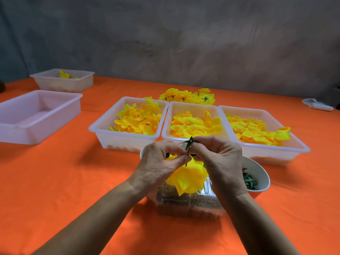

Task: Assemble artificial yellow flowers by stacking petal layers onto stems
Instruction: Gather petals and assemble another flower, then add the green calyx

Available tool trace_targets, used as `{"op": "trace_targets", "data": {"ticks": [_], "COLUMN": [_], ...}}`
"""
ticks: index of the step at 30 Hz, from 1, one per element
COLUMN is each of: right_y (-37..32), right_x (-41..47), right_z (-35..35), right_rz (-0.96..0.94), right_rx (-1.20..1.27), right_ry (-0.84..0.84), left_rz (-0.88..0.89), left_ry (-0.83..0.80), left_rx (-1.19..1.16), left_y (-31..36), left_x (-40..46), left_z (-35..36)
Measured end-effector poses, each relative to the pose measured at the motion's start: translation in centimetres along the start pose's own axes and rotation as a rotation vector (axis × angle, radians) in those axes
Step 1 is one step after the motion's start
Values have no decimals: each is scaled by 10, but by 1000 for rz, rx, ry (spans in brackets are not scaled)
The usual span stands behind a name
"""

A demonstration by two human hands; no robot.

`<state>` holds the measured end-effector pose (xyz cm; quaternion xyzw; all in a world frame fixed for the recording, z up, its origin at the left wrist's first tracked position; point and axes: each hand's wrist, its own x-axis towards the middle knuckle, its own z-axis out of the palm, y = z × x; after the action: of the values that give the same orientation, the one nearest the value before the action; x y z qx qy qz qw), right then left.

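My left hand [160, 161] and my right hand [219, 159] meet over the near middle of the orange table. Between them hangs a stack of yellow petal layers [187, 177] on a thin dark green stem [188, 153]. My left thumb and forefinger pinch the stem just above the petals. My right fingers pinch a small green star-shaped calyx [189, 141] at the stem's top. Three white trays of loose yellow petals stand behind: left [103, 124], middle [170, 122], right [298, 142]. Finished yellow flowers [187, 96] lie in a pile beyond them.
A white bowl [261, 173] of green pieces sits by my right wrist. A clear plastic box [185, 205] stands under my hands. An empty white tray [36, 115] and another tray holding a few petals [62, 80] are at far left. A white object [316, 104] lies far right.
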<state>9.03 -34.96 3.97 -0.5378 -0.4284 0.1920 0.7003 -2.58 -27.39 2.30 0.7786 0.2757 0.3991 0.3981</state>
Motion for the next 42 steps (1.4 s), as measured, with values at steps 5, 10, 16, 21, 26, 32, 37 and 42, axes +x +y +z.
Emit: {"op": "trace_targets", "data": {"ticks": [5,10,16,21,26,32,37,42], "right_y": [1,4,10,14,17,26,34,32], "right_x": [-2,-5,-7,-8,-9,-13,-16,-18], "right_z": [0,-1,-3,-8,-12,-16,-21,-26], "right_rz": [-106,-236,-497,-799,-879,-913,-891,-751], "right_rx": [-59,-155,-362,-612,-700,-784,-766,-650], "right_ry": [-37,-36,24,37,-14,-65,-112,-180], "left_rz": [-4,-9,-7,-23,-14,-13,45,56], "left_ry": [11,4,12,14,-2,0,-52,-33], "left_rx": [-8,-24,-15,-16,-7,-30,22,20], "left_y": [0,-1,1,1,0,-1,2,1], "left_x": [2,0,1,1,0,-6,-11,-11], "left_z": [1,-1,0,0,-1,-5,-11,-10]}}
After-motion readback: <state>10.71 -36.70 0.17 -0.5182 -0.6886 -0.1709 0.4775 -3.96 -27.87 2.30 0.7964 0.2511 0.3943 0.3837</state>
